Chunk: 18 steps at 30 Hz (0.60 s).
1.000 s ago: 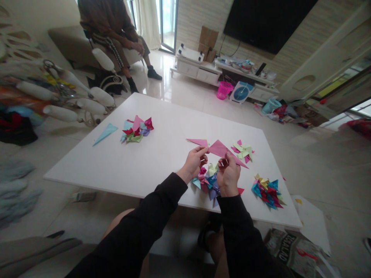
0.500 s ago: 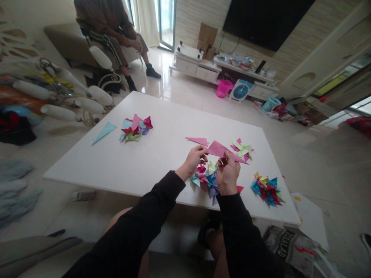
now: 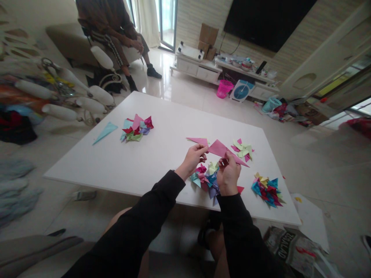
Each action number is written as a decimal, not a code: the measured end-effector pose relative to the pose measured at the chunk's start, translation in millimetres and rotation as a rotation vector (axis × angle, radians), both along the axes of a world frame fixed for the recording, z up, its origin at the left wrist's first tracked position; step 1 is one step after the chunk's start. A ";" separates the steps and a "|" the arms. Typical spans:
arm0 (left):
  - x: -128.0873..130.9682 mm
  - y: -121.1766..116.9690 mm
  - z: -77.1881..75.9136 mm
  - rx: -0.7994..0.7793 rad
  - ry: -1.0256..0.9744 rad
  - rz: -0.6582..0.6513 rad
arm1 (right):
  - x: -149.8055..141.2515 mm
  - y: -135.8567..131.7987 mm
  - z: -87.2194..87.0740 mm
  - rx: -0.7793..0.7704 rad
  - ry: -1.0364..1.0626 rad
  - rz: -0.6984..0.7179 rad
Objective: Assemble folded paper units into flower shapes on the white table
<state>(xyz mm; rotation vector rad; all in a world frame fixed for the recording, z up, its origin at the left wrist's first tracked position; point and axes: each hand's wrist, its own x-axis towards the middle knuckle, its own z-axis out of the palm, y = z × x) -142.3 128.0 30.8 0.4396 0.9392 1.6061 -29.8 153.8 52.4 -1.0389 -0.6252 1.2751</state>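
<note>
Between my two hands a pink folded paper [image 3: 218, 148], kite-like with a long point to the right, is held above the table. My left hand [image 3: 194, 159] pinches its left corner. My right hand [image 3: 228, 174] grips its lower edge, thumb on top. Behind my left hand lies a narrow pink folded paper [image 3: 197, 140] with a pale edge under it. A pile of colourful folded papers [image 3: 203, 178] sits below my hands, partly hidden by the right one. Just beyond the right hand is a green and pink folded-paper pinwheel [image 3: 244, 150].
The white table [image 3: 162, 154] also bears a light-blue folded paper [image 3: 104, 133], a mixed paper pile [image 3: 136, 128] at left and another pile [image 3: 268, 190] at right. A seated person [image 3: 116, 34] is beyond the far left corner. A printed bag [image 3: 290, 247] stands below the right edge.
The view has shifted very slightly. Both hands keep the same hold on the pink paper, with no clear movement of anything on the table.
</note>
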 end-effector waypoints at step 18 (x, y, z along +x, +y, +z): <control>0.5 -0.1 1.8 -0.005 -0.027 -0.006 | 0.2 0.5 -4.2 -0.009 -0.013 -0.002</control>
